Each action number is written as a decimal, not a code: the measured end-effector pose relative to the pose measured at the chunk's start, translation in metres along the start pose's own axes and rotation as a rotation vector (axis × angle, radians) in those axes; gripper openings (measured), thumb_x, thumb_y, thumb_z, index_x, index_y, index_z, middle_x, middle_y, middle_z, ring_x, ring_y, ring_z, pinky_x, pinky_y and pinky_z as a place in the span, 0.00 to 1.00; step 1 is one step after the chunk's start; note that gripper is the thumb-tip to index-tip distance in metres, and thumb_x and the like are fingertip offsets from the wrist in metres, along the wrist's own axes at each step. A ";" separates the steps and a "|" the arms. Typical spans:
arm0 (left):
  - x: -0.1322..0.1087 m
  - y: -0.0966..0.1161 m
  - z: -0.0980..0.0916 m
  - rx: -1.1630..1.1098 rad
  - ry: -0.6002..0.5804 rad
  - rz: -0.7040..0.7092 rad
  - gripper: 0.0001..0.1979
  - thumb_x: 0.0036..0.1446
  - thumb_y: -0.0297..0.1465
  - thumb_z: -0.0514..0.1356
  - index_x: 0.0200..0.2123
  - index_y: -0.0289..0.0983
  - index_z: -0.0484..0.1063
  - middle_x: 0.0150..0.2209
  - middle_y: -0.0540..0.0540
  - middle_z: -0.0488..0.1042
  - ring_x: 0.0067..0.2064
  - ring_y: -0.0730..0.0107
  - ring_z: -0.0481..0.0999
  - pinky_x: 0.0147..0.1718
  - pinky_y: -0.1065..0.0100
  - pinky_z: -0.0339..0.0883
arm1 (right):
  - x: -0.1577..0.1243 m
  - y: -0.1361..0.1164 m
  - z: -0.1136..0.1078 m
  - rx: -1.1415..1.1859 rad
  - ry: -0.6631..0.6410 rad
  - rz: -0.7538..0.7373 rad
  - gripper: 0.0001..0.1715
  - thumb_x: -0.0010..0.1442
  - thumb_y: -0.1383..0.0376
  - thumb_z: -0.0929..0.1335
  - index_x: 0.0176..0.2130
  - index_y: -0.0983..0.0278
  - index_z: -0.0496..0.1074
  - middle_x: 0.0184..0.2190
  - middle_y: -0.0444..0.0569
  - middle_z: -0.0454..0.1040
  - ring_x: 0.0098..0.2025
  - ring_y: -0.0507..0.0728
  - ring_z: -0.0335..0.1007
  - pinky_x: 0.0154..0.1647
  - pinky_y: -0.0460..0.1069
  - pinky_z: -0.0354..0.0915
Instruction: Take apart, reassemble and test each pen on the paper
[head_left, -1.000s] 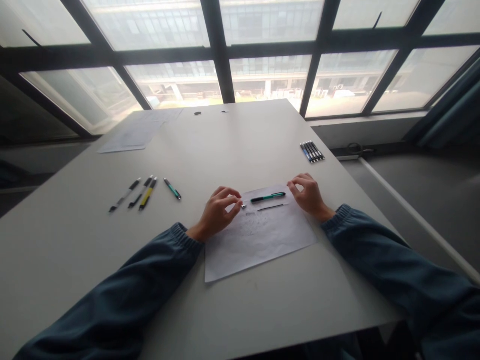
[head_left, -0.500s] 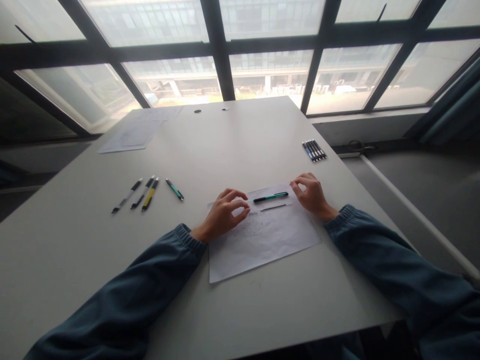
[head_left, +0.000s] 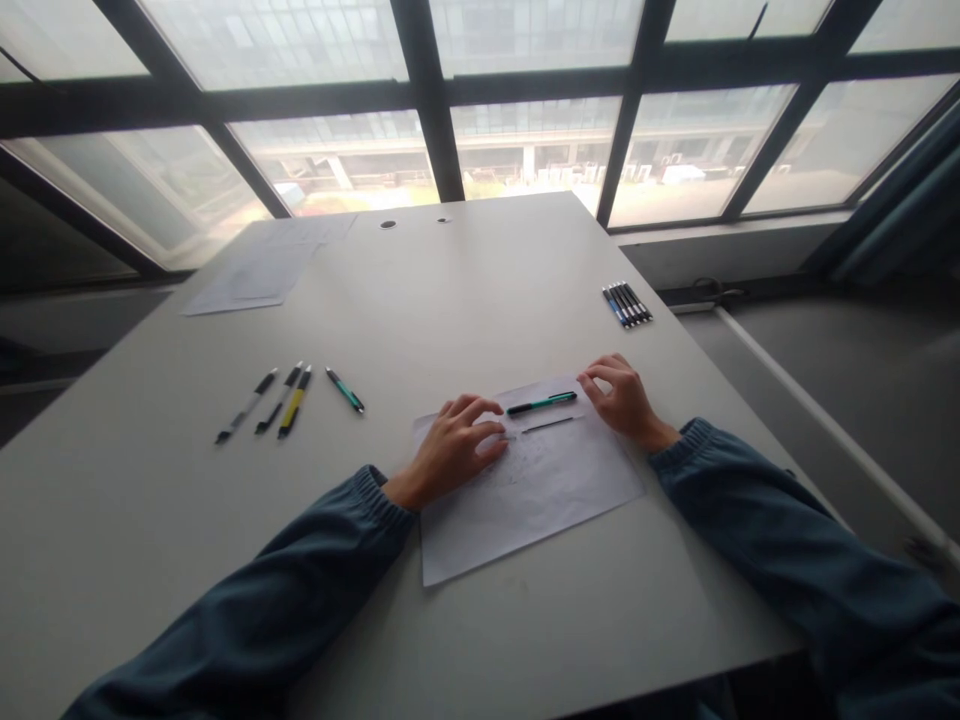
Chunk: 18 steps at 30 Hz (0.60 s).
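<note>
A white sheet of paper (head_left: 540,495) lies on the grey table (head_left: 465,290) in front of me. On the sheet are a green and black pen (head_left: 541,403) and, just below it, a thin refill (head_left: 553,424). My left hand (head_left: 457,445) rests on the sheet's left part with its fingers bent. Its thumb and fingertips are pressed together on a tiny part I cannot make out. My right hand (head_left: 624,400) sits at the pen's right end with curled fingers. Its thumb and forefinger are close together, and what is between them is hidden.
Several loose pens (head_left: 281,400) lie in a row at the left, a green one (head_left: 345,390) nearest me. A bundle of dark pens (head_left: 626,303) lies near the table's right edge. More papers (head_left: 255,270) lie at the far left, with windows behind.
My left hand has slid right and down onto the sheet, covering the small metal part that lay left of the pen. The right hand has stayed put. The view has tilted slightly.
</note>
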<state>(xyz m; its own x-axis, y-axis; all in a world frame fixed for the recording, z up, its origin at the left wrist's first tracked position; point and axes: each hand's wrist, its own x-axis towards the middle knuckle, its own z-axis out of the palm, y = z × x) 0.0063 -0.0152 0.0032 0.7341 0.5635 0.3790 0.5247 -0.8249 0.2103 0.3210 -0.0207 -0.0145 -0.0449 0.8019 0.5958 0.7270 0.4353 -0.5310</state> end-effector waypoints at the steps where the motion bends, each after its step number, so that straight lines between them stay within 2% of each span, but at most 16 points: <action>1: 0.000 -0.001 0.001 -0.007 -0.004 -0.004 0.05 0.63 0.35 0.63 0.39 0.43 0.79 0.52 0.45 0.77 0.54 0.56 0.72 0.52 0.53 0.66 | 0.000 -0.001 0.000 0.008 -0.004 -0.002 0.12 0.66 0.64 0.67 0.30 0.60 0.75 0.32 0.49 0.76 0.39 0.61 0.68 0.45 0.58 0.67; 5: 0.004 -0.009 0.004 -0.039 -0.010 -0.006 0.05 0.63 0.36 0.63 0.39 0.45 0.79 0.53 0.46 0.76 0.55 0.57 0.71 0.53 0.54 0.66 | -0.001 -0.003 -0.002 0.036 -0.022 -0.027 0.10 0.65 0.65 0.68 0.32 0.60 0.77 0.33 0.50 0.76 0.40 0.61 0.69 0.45 0.58 0.68; 10: 0.015 -0.030 0.006 -0.054 0.015 0.023 0.05 0.62 0.37 0.65 0.38 0.46 0.81 0.52 0.46 0.77 0.54 0.57 0.71 0.53 0.54 0.65 | -0.002 -0.005 -0.003 0.044 -0.088 -0.069 0.07 0.65 0.65 0.69 0.37 0.59 0.79 0.35 0.50 0.76 0.43 0.61 0.69 0.47 0.58 0.68; 18: 0.033 -0.054 0.005 -0.074 0.019 0.064 0.05 0.61 0.37 0.66 0.38 0.48 0.82 0.52 0.47 0.77 0.54 0.58 0.71 0.54 0.54 0.66 | -0.002 -0.004 0.006 -0.085 -0.221 -0.200 0.05 0.62 0.64 0.73 0.40 0.57 0.80 0.38 0.50 0.76 0.45 0.62 0.68 0.48 0.59 0.63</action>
<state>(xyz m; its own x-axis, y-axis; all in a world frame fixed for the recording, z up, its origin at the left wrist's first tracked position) 0.0038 0.0483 0.0001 0.7564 0.5091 0.4107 0.4433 -0.8607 0.2504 0.3138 -0.0213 -0.0168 -0.3337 0.7774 0.5332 0.7432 0.5649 -0.3585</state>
